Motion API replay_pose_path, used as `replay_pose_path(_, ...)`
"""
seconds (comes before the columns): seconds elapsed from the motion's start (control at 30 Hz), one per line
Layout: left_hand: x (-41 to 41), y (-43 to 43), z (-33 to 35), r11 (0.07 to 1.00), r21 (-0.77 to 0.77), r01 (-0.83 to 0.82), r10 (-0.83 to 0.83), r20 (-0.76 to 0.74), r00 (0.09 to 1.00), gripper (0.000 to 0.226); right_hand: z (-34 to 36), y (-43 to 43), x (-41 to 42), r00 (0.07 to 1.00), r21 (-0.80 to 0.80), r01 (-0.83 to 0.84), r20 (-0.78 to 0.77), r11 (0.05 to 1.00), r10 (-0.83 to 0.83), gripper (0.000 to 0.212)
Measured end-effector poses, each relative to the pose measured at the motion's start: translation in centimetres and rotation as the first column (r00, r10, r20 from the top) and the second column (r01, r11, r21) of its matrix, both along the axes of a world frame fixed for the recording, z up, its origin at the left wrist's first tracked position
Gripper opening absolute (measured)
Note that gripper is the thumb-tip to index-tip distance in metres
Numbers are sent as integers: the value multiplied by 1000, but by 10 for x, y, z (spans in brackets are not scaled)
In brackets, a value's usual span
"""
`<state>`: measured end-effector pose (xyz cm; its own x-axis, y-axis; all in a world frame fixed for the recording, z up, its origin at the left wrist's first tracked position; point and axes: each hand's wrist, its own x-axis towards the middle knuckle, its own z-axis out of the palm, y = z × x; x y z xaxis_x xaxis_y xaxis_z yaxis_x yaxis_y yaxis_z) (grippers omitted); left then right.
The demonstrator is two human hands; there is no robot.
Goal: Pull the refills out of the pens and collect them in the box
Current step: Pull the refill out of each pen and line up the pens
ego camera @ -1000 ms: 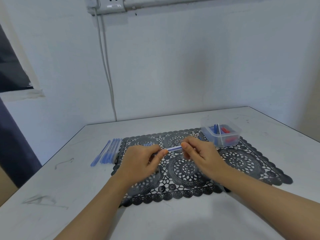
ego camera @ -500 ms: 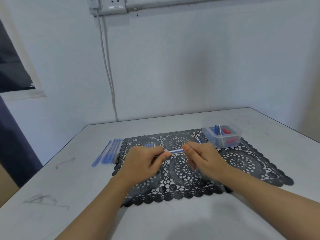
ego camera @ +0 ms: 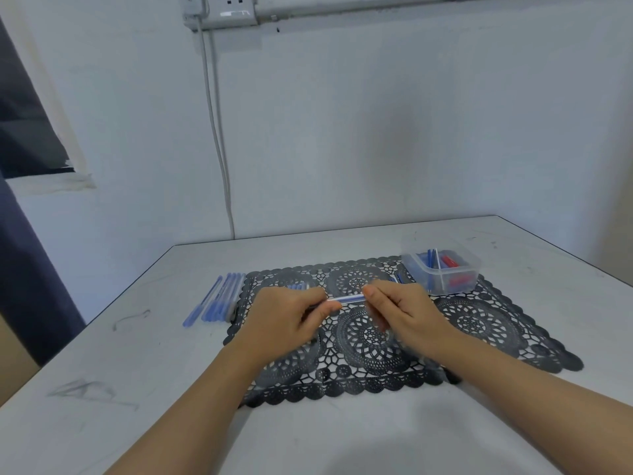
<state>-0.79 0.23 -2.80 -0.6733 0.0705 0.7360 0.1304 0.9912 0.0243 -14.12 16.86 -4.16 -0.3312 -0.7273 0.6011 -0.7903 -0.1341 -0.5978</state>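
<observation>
Grey-white table (ego camera: pixel 102 389), matte, scuffed with faint pencil-like marks; pale painted wall behind. Near centre, black lace-pattern mat (ego camera: pixel 479 323), flat, scalloped edges, openwork rosettes. Above the mat, left hand (ego camera: pixel 284 320) and right hand (ego camera: pixel 407 313) each pinch one end of a pen (ego camera: pixel 347 298): slim, straight, translucent pale barrel with blue showing inside, held level between the fingertips, clear of the mat. At 10 o'clock from the hands, a row of blue pens (ego camera: pixel 219 299) lies side by side on the table, touching the mat's left edge. At 1 o'clock, a clear plastic box (ego camera: pixel 442 279), rounded corners, sits on the mat's far right corner, holding blue and red pieces, some upright.
</observation>
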Motion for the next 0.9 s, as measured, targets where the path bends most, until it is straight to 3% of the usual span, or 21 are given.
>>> replay_pose_path(0.13, 1, -5, -1, 1000, 16, 4, -4, 21, 1000, 43, 1, 3, -2, 988, 69, 16, -154, 997, -5, 25)
replay_pose_path(0.23, 0, -6, 0, 1000, -8, 14, -14, 15, 1000, 45, 1, 3, -2, 988, 67, 33, -155, 997, -22, 29)
replay_pose_path(0.43, -1, -16, 2, 967, -244, -66, 46, -87, 995, 39, 0, -1, 12, 966, 86, -12, 259, 996, -11, 29)
replay_pose_path(0.53, 0, -25, -1, 947, -282, -151, 137, -70, 988, 36, -4, -9, 23, 955, 110, 52, 286, 993, -82, 18)
replay_pose_path(0.6, 2, -32, -1, 951, -150, -271, 263, -74, 962, 36, -11, -14, 25, 983, 268, 126, 97, 955, -157, 39)
replay_pose_path(0.7, 7, -46, 3, 875, 160, -458, 466, -15, 885, 27, -21, -19, 26, 978, 516, 189, -177, 835, -112, 75)
replay_pose_path(0.83, 16, -75, 2, 657, 477, -584, 580, 175, 796, 27, -31, -24, 22, 918, 631, 279, -395, 724, -9, 107)
replay_pose_path(0.9, 21, -97, -6, 520, 525, -674, 592, 348, 727, 32, -34, -26, 19, 905, 637, 292, -425, 713, 8, 114)
